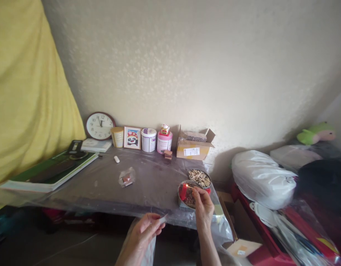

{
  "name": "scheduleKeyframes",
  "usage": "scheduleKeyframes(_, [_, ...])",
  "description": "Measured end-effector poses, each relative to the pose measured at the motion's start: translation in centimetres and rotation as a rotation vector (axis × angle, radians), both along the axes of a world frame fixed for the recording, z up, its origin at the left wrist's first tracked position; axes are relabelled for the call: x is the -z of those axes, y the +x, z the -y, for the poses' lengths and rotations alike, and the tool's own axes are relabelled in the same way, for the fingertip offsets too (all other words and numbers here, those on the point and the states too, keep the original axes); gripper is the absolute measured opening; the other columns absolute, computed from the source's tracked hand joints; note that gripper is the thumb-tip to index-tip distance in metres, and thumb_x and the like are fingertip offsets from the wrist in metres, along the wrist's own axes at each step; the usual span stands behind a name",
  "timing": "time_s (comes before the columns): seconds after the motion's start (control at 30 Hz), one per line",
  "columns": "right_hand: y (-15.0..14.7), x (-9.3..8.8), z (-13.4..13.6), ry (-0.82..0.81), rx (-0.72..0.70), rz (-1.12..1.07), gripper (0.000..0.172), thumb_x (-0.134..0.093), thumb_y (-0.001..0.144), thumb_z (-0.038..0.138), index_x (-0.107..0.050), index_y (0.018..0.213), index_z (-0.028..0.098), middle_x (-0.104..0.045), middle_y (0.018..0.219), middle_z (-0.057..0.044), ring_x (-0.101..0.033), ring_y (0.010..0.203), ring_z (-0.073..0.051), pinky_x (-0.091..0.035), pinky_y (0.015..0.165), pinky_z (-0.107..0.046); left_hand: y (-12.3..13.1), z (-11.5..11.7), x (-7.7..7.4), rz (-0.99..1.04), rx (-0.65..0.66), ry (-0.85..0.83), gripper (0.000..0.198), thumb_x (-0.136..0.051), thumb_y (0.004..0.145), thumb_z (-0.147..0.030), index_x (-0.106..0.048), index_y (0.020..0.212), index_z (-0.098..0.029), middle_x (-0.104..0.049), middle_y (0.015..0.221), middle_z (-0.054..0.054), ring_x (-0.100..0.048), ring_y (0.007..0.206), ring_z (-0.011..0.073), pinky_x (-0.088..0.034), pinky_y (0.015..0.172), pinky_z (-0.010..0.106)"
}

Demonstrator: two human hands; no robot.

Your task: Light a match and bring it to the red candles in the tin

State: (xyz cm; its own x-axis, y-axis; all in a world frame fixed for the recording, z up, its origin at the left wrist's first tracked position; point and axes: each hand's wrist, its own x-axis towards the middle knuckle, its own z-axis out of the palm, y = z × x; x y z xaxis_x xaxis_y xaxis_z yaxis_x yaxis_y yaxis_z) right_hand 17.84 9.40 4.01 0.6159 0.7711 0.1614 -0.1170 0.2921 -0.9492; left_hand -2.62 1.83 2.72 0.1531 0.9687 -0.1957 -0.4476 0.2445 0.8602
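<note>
— Fingers (pixel 158 226) on both hands are closed on something, near the front of the wide grey table under a clear plastic sheet (pixel 148 173).

— Where is the right hand (pixel 203 206)?

— Over a round metal tin (pixel 181 202) with a red candle (pixel 183 192) in it, at the table's right edge. A second round tin of pale wooden sticks (pixel 199 178) sits just behind.

— And the left hand (pixel 145 232)?

— It pinches a small flat pale box (pixel 163 219), off the near edge.

— What does the right one grasp?

— A thin stick (pixel 190 187), its tip alight above the candle.
</note>
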Motion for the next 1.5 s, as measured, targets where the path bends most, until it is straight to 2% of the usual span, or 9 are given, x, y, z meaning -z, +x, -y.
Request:
scheduleKeyframes(0.33, [-0.3, 0.7, -0.7, -0.002, 0.0, 0.024, 0.035, -0.08, 0.064, 0.049, -0.074, 0.08, 0.018, -0.077, 0.082, -0.003, -0.069, 0.076, -0.016, -0.056, 0.074, -0.028, 0.1, 0.3, -0.5, 0.019, -0.02, -0.019, 0.031, -0.08, 0.07, -0.048, -0.075, 0.085, -0.021, -0.076, 0.089, 0.004, -0.066, 0.095, 0.0232, -0.048, 0.091, 0.034])
scheduleKeyframes(0.5, [-0.5, 0.8, -0.8, -0.003, -0.008, 0.022, 0.034, -0.08, 0.065, 0.049, -0.073, 0.081, 0.019, -0.077, 0.084, -0.003, -0.069, 0.076, -0.016, -0.056, 0.073, -0.027, 0.4, 0.1, 0.1, 0.023, -0.066, -0.024, 0.032, -0.081, 0.067, -0.048, -0.075, 0.083, -0.021, -0.077, 0.088, 0.006, -0.067, 0.092, 0.0238, -0.048, 0.088, 0.035])
scheduleKeyframes(0.63, [-0.4, 1.0, -0.9, -0.019, -0.008, 0.035, 0.035, -0.079, 0.065, 0.05, -0.074, 0.081, 0.02, -0.077, 0.08, -0.002, -0.07, 0.072, -0.016, -0.057, 0.07, -0.027, 0.4, 0.0, 0.2, 0.027, -0.061, -0.022, 0.034, -0.081, 0.068, -0.048, -0.075, 0.084, -0.02, -0.077, 0.088, 0.005, -0.066, 0.093, 0.0235, -0.048, 0.088, 0.034])
scheduleKeyframes(0.87, [-0.3, 1.3, -1.2, -0.035, -0.009, 0.056, 0.036, -0.078, 0.065, 0.052, -0.074, 0.082, 0.02, -0.077, 0.08, -0.002, -0.07, 0.072, -0.017, -0.057, 0.068, -0.027, 0.0, 0.1, -0.8, 0.024, 0.0, -0.015, 0.033, -0.079, 0.071, -0.049, -0.074, 0.087, -0.02, -0.075, 0.09, 0.005, -0.065, 0.098, 0.0241, -0.046, 0.093, 0.035])
scheduleKeyframes(1.13, [-0.3, 1.4, -1.1, -0.05, 0.0, 0.072, 0.037, -0.077, 0.067, 0.052, -0.075, 0.084, 0.019, -0.077, 0.081, -0.003, -0.07, 0.073, -0.017, -0.056, 0.069, -0.027, 0.0, 0.5, -1.2, 0.025, 0.005, -0.021, 0.032, -0.079, 0.072, -0.048, -0.074, 0.087, -0.021, -0.075, 0.092, 0.005, -0.065, 0.099, 0.0241, -0.046, 0.094, 0.035])
scheduleKeyframes(1.5, [-0.1, 1.5, -1.3, -0.035, -0.003, 0.075, 0.035, -0.078, 0.067, 0.051, -0.075, 0.084, 0.02, -0.077, 0.084, -0.002, -0.071, 0.077, -0.017, -0.055, 0.073, -0.027, 0.0, 0.3, -0.8, 0.022, -0.005, -0.03, 0.034, -0.081, 0.068, -0.05, -0.074, 0.084, -0.02, -0.075, 0.088, 0.004, -0.065, 0.095, 0.0238, -0.046, 0.092, 0.035])
